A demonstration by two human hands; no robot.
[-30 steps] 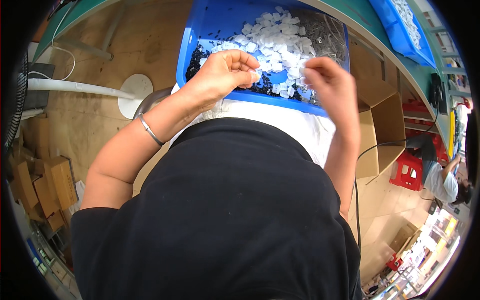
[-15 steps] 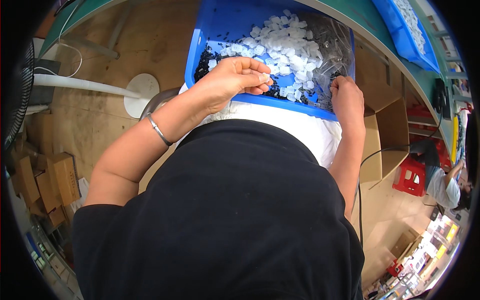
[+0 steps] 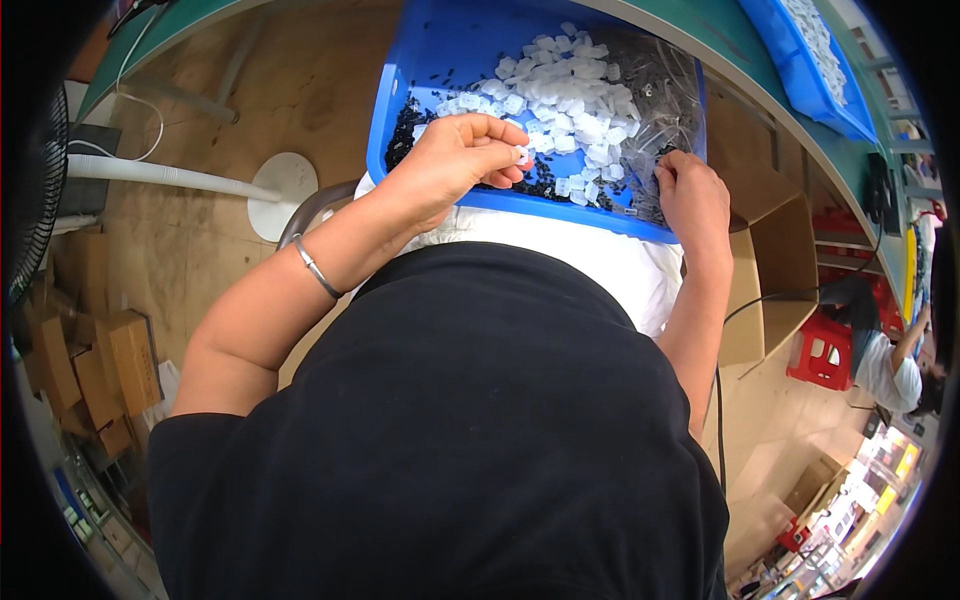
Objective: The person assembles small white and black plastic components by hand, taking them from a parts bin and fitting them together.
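My left hand point(image 3: 450, 168) is over the near edge of a blue plastic tray point(image 3: 378, 128), thumb and forefinger pinching a small translucent white plastic piece point(image 3: 523, 155). At the tray's near right corner, my right hand point(image 3: 693, 200) has its fingertips closed together, low among dark and clear bits. Whatever it holds is too small or hidden to make out. A heap of similar white pieces point(image 3: 570, 92) fills the tray's middle. Tiny black parts point(image 3: 402, 133) lie along the left and near sides. Clear, crinkled plastic point(image 3: 660, 85) covers the right side.
The tray's near edge meets my lap, and its far part reaches under a green tabletop point(image 3: 690, 35). Another blue tray point(image 3: 800, 70) of white pieces stands on that table. An open carton point(image 3: 785, 260) is at right; a white stand base point(image 3: 283, 195) and a fan point(image 3: 38, 190) are left.
My left hand has shifted slightly left with the white piece, which now shows more at the fingertips. My right hand has barely moved and stays at the tray's right corner.
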